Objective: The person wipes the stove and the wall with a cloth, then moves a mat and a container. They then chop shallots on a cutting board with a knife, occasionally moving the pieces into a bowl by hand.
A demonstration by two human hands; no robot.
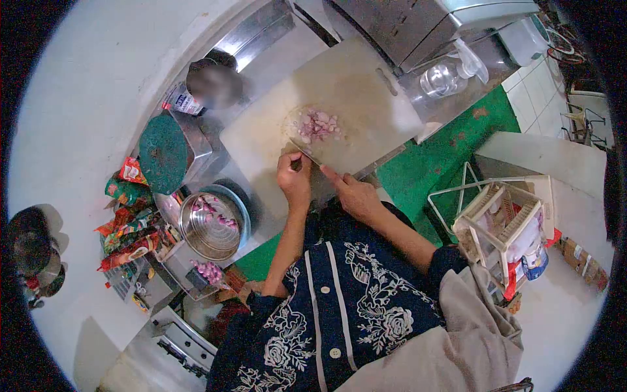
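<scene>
Knife [312, 157]: lies on the white cutting board [366, 98], long axis diagonal, tip pointing far-left toward the pile of chopped shallots [317, 124]. Right hand [356, 193]: fingers closed on the handle, forefinger extended. Left hand [294, 176]: fingers curled narrow beside the blade; contents cannot be told.

My left hand [294, 178] hides what it grips; the pot [213, 81] top is blurred; packet [130, 228] labels are too small for me to read.
</scene>
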